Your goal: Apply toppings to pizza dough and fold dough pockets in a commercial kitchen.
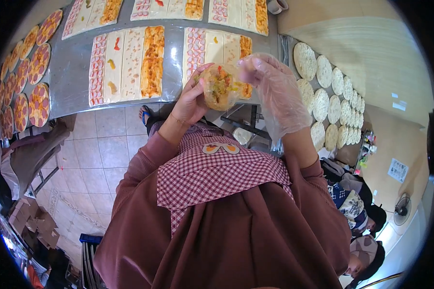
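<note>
My left hand [193, 95] is bare and holds a clear plastic bag of chopped peppers [220, 86] in front of my checked apron. Close to the right of the bag is my right hand [264, 72], in a loose clear plastic glove, with its fingers bent together; whether they pinch anything is too unclear to tell. Behind the bag lies a rectangular dough sheet [213, 47] with bands of different toppings and one pepper strip. Another topped dough sheet [124, 65] to its left bears several red and green pepper strips.
More topped sheets [166, 9] lie farther back on the metal table [70, 72]. Round pizzas with sliced sausage [39, 63] stand at the left. Round pale dough bases [320, 104] fill the right side, with a cup [277, 6] at the back. Other people [361, 216] are at the lower right.
</note>
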Available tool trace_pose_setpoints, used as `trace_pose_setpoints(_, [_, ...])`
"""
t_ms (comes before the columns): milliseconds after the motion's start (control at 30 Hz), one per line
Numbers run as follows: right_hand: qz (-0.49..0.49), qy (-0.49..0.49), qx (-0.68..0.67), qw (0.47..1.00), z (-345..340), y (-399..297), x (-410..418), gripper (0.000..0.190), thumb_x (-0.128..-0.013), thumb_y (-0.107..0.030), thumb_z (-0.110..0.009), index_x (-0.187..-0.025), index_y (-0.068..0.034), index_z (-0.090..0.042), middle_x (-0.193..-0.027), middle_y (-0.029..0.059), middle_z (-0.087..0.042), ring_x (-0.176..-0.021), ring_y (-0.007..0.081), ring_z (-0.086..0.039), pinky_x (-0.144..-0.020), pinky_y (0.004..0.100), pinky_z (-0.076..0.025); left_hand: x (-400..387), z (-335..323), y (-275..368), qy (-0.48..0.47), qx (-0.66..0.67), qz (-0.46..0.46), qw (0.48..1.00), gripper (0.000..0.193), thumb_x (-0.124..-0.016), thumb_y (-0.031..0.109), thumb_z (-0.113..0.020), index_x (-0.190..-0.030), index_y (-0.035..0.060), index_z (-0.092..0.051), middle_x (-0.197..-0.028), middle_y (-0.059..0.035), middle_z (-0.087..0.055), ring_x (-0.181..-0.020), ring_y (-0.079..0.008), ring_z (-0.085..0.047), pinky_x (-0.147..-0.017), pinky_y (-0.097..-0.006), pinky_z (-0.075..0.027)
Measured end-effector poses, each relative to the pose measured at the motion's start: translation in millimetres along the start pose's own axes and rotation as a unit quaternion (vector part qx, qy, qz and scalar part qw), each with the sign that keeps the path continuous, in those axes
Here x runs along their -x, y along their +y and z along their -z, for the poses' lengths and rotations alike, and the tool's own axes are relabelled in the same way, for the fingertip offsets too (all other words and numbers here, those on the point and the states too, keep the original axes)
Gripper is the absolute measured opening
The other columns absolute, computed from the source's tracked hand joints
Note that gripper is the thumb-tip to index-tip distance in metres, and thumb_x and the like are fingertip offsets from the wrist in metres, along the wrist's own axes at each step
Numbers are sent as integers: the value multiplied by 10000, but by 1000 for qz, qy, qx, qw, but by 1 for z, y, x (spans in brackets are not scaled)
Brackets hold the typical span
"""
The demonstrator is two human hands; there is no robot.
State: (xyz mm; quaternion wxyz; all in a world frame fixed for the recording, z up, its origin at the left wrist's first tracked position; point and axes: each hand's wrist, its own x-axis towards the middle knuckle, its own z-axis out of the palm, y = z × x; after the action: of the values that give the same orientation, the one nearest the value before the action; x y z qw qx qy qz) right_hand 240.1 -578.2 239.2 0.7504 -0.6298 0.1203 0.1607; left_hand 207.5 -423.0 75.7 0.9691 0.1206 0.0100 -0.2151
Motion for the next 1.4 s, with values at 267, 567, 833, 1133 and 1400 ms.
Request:
trace_pose_setpoints(267, [-41,-11,-74,996,20,11,-17,228,-933,-117,-648,-1111,20,-610,-979,131,-671,-811,185,-652,-815,323,-556,10,13,5,38,-37,-17,998,584,-961,292,-593,-1458,104,-351,-1428,-85,-461,-1322,-261,-464,-1090,-465,-404])
trace_pose_setpoints(567, [-30,-9,20,999,31,44,-40,189,-947,-165,-651,-1057,-12,-637,-923,60,-666,-825,150,-649,-805,305,-549,26,29,15,65,-36,-32,997,564,-986,331,-555,-1447,76,-352,-1422,-96,-466,-1312,-244,-471,-1106,-430,-393])
trace_pose_setpoints(833, [-131,-5,-95,987,57,74,-85,147,-915,-102,-673,-1033,-28,-626,-919,52,-643,-845,161,-643,-837,316,-551,38,40,27,89,-36,-68,993,570,-981,332,-570,-1443,78,-352,-1419,-96,-466,-1318,-240,-466,-1108,-425,-396])
trace_pose_setpoints(1133, [-73,-18,49,996,67,104,-114,201,-917,-135,-671,-1043,18,-640,-929,61,-639,-826,153,-636,-820,301,-546,50,41,39,111,-30,-77,990,583,-986,327,-566,-1458,77,-332,-1415,-99,-465,-1313,-245,-474,-1102,-420,-409])
trace_pose_setpoints(1400, [-26,-79,44,996,58,103,-124,237,-946,-201,-645,-1051,11,-628,-930,62,-631,-850,153,-630,-837,320,-535,51,38,46,117,-32,-84,989,580,-984,299,-573,-1461,77,-329,-1416,-104,-463,-1318,-255,-470,-1103,-432,-409])
